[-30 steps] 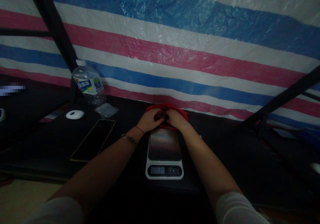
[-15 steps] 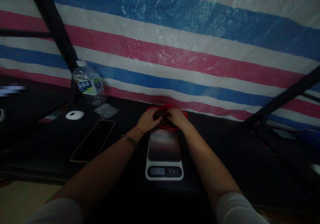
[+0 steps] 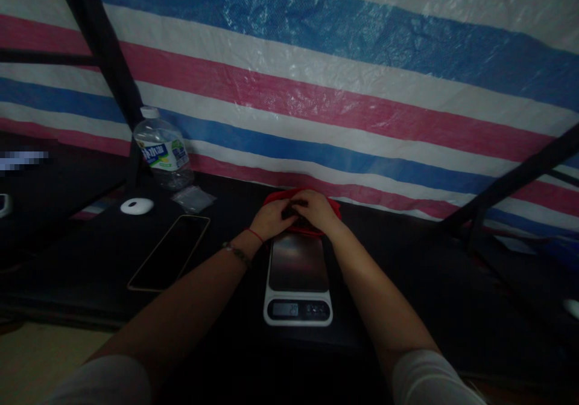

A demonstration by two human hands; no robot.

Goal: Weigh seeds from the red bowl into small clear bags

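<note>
Behind the kitchen scale lies a red bag or shallow red container with dark brown stuff inside, too dim to name. My left hand reaches over its left side, fingers curled into the dark stuff. From the right comes my right hand, its fingers bent down and meeting the left fingertips. What the fingertips pinch is hidden. The scale has a steel plate with nothing on it, and its display seems to read 29.
To the left lie a phone, a small clear plastic bag and a white oval object. A clear bottle stands behind them. A striped plastic sheet hangs at the back, with dark slanting posts at the side.
My right hand has shifted left over the dark stuff, and its fingers have come closer to my left hand. The scale and the other things stay put.
</note>
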